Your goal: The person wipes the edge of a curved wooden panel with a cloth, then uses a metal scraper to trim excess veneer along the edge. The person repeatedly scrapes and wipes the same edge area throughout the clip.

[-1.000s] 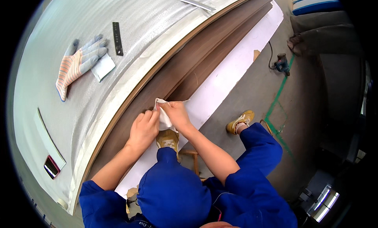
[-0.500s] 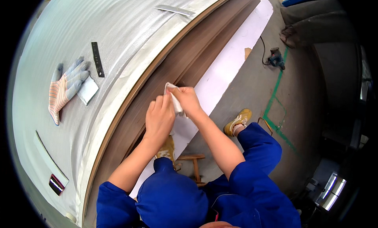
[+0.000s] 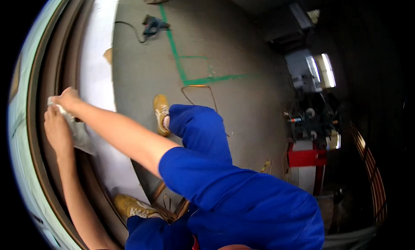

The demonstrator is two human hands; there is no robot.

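Observation:
A white cloth (image 3: pixel 81 135) hangs from between my two hands, over the brown wood-grain panel edges (image 3: pixel 67 47) at the left. My right hand (image 3: pixel 68 98) is closed and pinches the top of the cloth. Just below and beside it, my left hand (image 3: pixel 57 128) has its fingers bent round the same cloth. The hands nearly touch each other, and the loose part of the cloth droops toward a white sheet (image 3: pixel 97 73) beside the panels. Some of the fingertips are hidden by the cloth.
A power tool (image 3: pixel 153 27) with a black cord lies on the grey floor near green tape (image 3: pixel 176 55). Dark equipment (image 3: pixel 313 114) and a red-and-white cabinet (image 3: pixel 304 157) stand at the right. Wooden stool parts (image 3: pixel 175 211) show by my left shoe (image 3: pixel 134 206).
The view has swung to the right, so the panels and my hands now appear at the far left. The cloth stays in both hands and hangs more spread out.

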